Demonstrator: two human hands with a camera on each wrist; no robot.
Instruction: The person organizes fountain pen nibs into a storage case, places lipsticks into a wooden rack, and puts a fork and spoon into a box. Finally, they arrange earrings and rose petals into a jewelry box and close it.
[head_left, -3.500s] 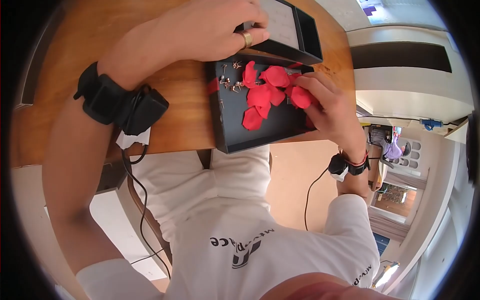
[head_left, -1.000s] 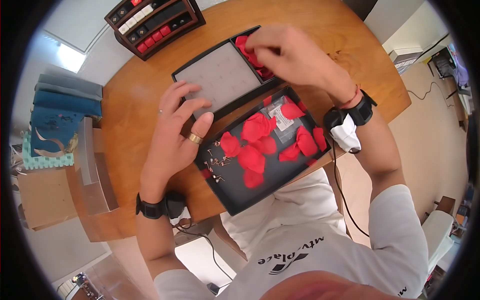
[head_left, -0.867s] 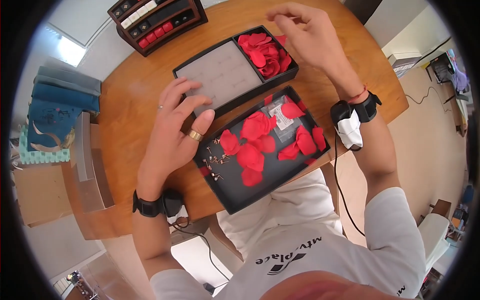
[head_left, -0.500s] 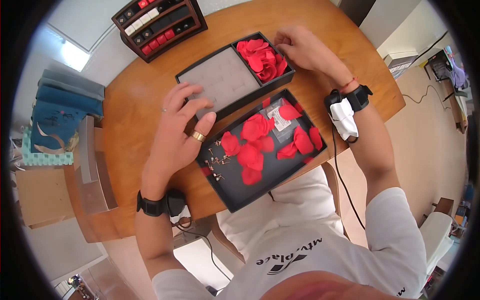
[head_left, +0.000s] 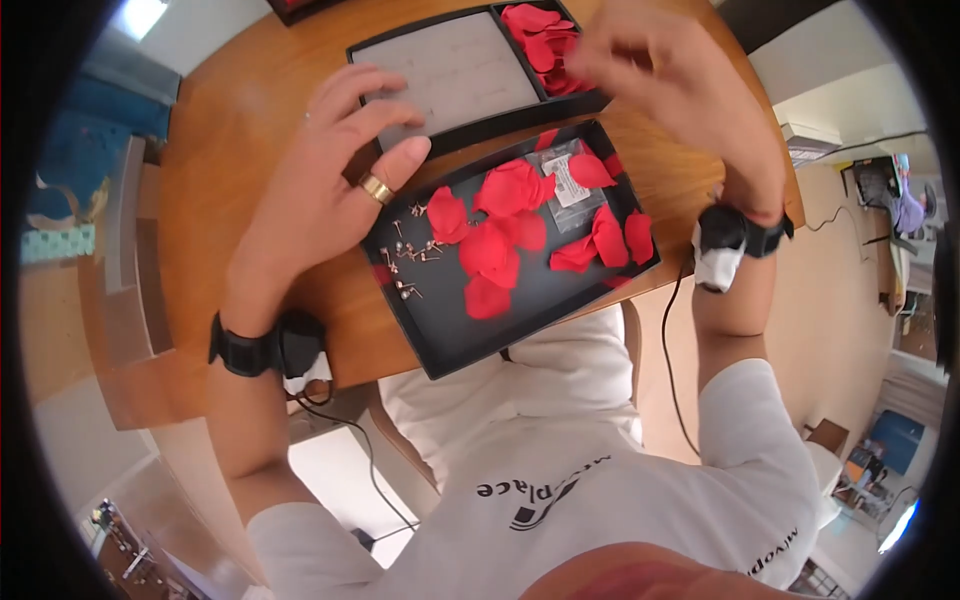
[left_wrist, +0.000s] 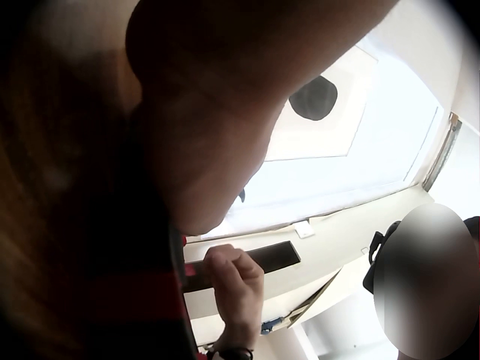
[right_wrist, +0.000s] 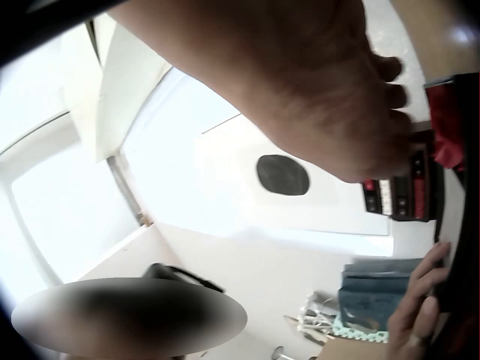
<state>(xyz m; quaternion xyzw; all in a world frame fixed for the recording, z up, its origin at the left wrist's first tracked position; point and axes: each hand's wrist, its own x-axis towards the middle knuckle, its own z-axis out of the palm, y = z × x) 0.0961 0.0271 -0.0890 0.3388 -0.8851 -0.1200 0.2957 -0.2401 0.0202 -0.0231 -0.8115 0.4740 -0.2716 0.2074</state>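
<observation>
In the head view my left hand (head_left: 330,160) lies across the left end of a black box (head_left: 450,140), fingers spread over its grey foam insert (head_left: 460,75) and thumb at the near edge. My right hand (head_left: 680,80), blurred, is over the box's right compartment of red artificial rose petals (head_left: 540,35). Its fingers are bent; in the left wrist view a red petal (left_wrist: 190,270) shows at the fingertips of that hand. Closer to the body sits a shallow black tray (head_left: 440,325) with more petals (head_left: 490,250), several small stud earrings (head_left: 410,255) and a clear labelled packet (head_left: 575,190).
Both boxes stand on a wooden table (head_left: 220,200), the tray at its front edge above the person's lap. A dark cabinet (right_wrist: 405,195) with red and white cubes shows in the right wrist view. Cables (head_left: 670,350) hang from the wrist cameras.
Reaching down beside the box's right end, where a stray petal lay earlier, the right hand has come back over the petal compartment. The left hand has stayed on the foam. The head view has shifted.
</observation>
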